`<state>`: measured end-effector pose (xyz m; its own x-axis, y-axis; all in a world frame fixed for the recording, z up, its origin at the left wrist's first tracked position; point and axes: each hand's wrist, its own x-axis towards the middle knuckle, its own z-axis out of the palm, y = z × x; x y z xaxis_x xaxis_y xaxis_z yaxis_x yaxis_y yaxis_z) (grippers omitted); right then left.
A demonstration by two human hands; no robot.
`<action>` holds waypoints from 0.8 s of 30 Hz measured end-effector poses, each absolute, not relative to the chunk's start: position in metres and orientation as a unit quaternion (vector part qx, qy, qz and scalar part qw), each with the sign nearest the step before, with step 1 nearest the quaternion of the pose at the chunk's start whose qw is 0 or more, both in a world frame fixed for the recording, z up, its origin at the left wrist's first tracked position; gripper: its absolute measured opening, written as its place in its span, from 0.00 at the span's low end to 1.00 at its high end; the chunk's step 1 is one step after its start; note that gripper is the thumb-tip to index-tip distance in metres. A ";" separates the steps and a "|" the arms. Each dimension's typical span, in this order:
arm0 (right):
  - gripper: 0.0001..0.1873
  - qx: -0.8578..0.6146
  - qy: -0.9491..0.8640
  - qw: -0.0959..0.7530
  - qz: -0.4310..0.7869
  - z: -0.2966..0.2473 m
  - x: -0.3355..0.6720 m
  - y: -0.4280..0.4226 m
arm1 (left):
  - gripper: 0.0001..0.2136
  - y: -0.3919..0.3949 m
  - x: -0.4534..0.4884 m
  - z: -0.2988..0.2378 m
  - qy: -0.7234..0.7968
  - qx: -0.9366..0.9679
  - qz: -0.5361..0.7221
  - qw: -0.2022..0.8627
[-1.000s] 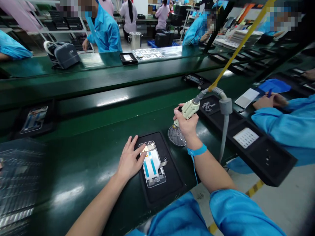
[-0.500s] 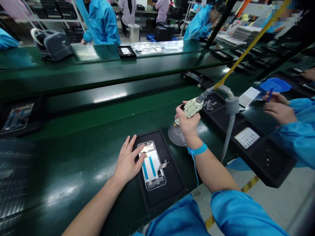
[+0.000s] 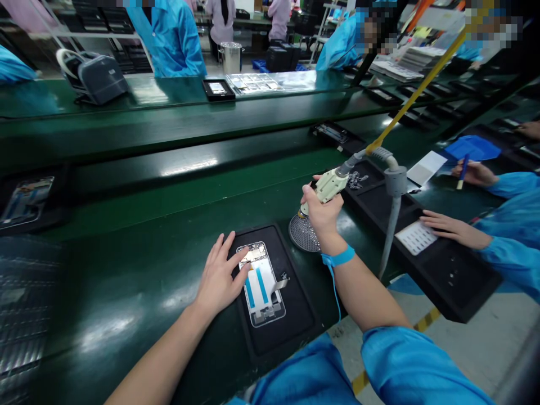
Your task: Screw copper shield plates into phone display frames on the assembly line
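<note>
My left hand [image 3: 221, 273] lies with fingers spread over the left edge of an opened phone [image 3: 265, 281], thumb and forefinger touching it. Two blue strips run along the phone's white inner face, and a flex cable [image 3: 280, 283] sticks out past its right edge. Under the phone is a black tray [image 3: 291, 332]. My right hand [image 3: 324, 205], a blue strap at its wrist, is closed round a pale electric screwdriver [image 3: 329, 184]. The driver points down, its tip over a round, perforated screw plate [image 3: 302, 233]; whether they touch I cannot tell.
A grey cable [image 3: 392, 225] and yellow cord [image 3: 417, 93] rise from the driver. To the right, a long black parts tray [image 3: 434, 281] holds a white card [image 3: 417, 237] under a co-worker's hand [image 3: 458, 228]. Another phone tray [image 3: 29, 199] lies at left.
The co-worker's one hand has moved down onto the white card, which has shifted slightly left with its tray; the other holds up a blue pen-like tool. My hands stay nearly still.
</note>
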<state>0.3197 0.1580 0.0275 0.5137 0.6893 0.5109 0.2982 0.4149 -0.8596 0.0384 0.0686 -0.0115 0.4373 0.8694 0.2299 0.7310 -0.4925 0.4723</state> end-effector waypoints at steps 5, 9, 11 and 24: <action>0.21 -0.502 -0.458 0.720 0.138 0.034 0.320 0.155 | 0.17 0.068 0.043 -0.013 0.486 0.830 0.235 0.142; 0.17 -0.463 -0.445 0.754 0.140 0.054 0.306 0.143 | 0.16 0.067 0.048 -0.012 0.486 0.829 0.231 0.152; 0.16 -0.440 -0.453 0.758 0.162 0.065 0.288 0.134 | 0.17 0.065 0.048 -0.009 0.470 0.838 0.222 0.166; 0.15 -0.373 -0.564 0.638 0.368 0.043 0.205 0.088 | 0.17 0.048 0.053 -0.004 0.434 0.851 0.208 0.212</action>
